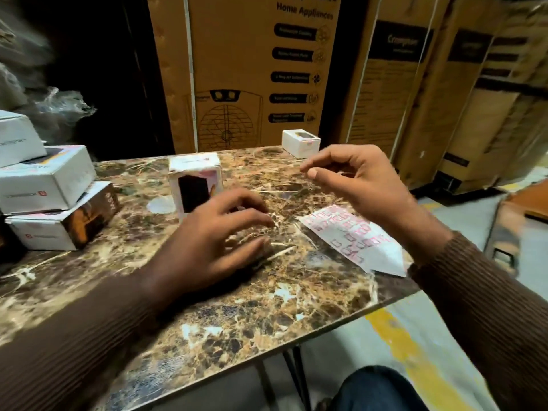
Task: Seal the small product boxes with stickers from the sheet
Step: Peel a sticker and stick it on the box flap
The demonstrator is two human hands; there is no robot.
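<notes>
Left hand (219,232) loosely spread beside upright box (194,180), right hand (353,179) curled, pinch contents unclear, above sticker sheet (353,238) overhanging table edge (296,330).

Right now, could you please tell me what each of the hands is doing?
Left hand: fingers loosely curled over the table, holding nothing.
Right hand: raised, fingertips pinched; any sticker there cannot be told.

Setting: stockroom or warehouse packing corner. Evidence: tall brown cartons (255,69) printed "Home Appliances", with a fan drawing and feature icons, stand in a row against the back, more of them to the right (415,84). Small white product boxes (44,179) are stacked at the left of a marble-patterned worktop (207,307). Bare concrete floor (439,336) with a yellow painted line.
</notes>
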